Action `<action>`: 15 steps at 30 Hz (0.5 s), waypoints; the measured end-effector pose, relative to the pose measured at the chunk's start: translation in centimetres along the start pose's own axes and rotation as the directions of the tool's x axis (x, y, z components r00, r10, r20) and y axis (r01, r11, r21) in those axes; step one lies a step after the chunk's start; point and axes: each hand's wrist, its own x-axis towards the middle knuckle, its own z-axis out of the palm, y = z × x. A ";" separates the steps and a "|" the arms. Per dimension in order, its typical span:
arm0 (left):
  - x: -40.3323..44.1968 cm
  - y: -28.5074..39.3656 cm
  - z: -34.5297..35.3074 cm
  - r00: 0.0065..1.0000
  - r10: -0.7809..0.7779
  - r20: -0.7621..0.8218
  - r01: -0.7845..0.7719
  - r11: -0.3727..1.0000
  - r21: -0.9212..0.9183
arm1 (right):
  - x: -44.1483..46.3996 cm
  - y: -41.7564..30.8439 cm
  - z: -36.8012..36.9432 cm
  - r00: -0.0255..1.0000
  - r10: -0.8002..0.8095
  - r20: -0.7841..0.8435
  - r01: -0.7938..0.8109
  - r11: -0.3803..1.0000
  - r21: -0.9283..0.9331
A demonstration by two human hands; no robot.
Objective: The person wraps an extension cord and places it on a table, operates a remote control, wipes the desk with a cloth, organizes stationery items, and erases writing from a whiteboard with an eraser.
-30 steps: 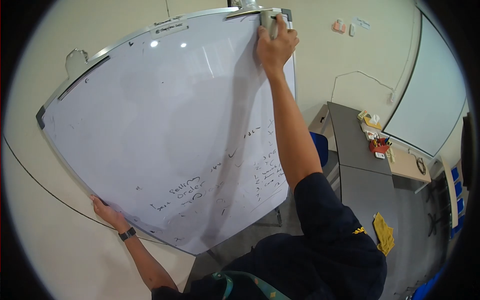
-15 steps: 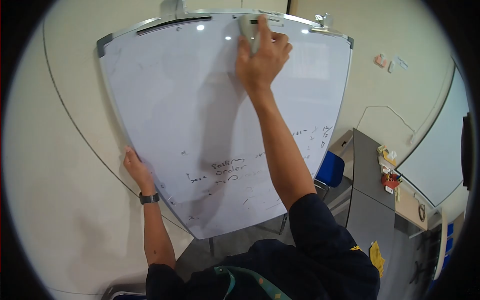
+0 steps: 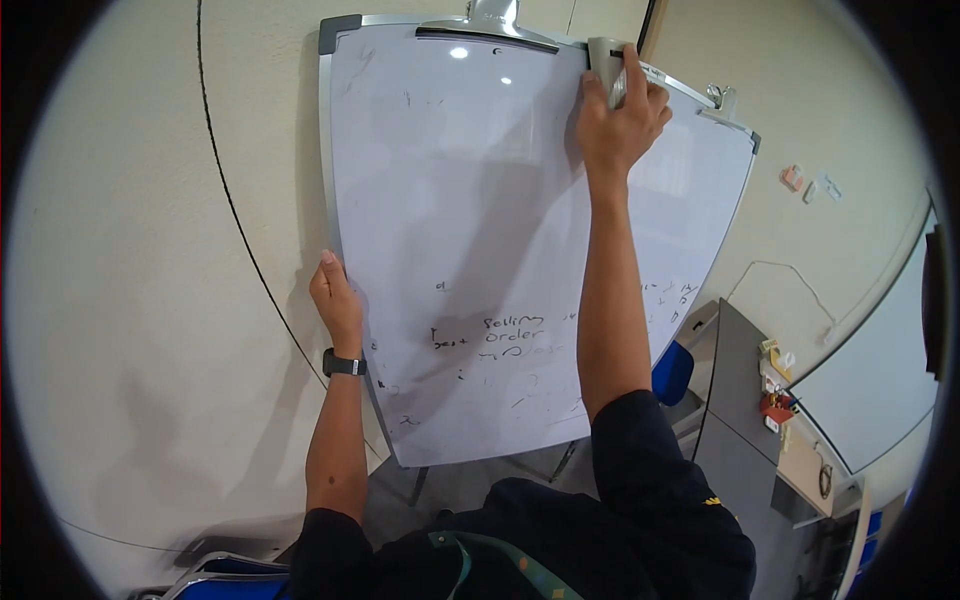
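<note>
A framed whiteboard (image 3: 450, 220) fills the middle of the head view, with black handwriting on its lower part and a few faint marks near the top left. My right hand (image 3: 620, 128) reaches up to the board's top edge, fingers wrapped round a pale grey whiteboard eraser (image 3: 602, 62) that lies against the surface there. On the left, my left hand (image 3: 338, 308) grips the whiteboard's side frame, thumb pointing up; some of its fingers are hidden behind the edge. A dark watch sits on that wrist.
Metal clips (image 3: 492, 22) hold the board's top edge. To the right stand a grey table (image 3: 735, 370) with a red pen holder (image 3: 777, 405) and a blue chair (image 3: 673, 373). Another white board (image 3: 875, 370) is further right. A blue chair (image 3: 225, 588) is at bottom left.
The view has shifted, so the board sits further right and is turned. My right hand with the eraser stays at the top edge, slightly further right along it. My left hand keeps the side frame.
</note>
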 end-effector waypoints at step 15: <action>-0.1 0.5 0.3 0.999 0.033 0.009 -0.034 0.999 0.024 | -4.9 -12.3 3.2 0.882 -0.446 0.155 0.397 0.878 0.269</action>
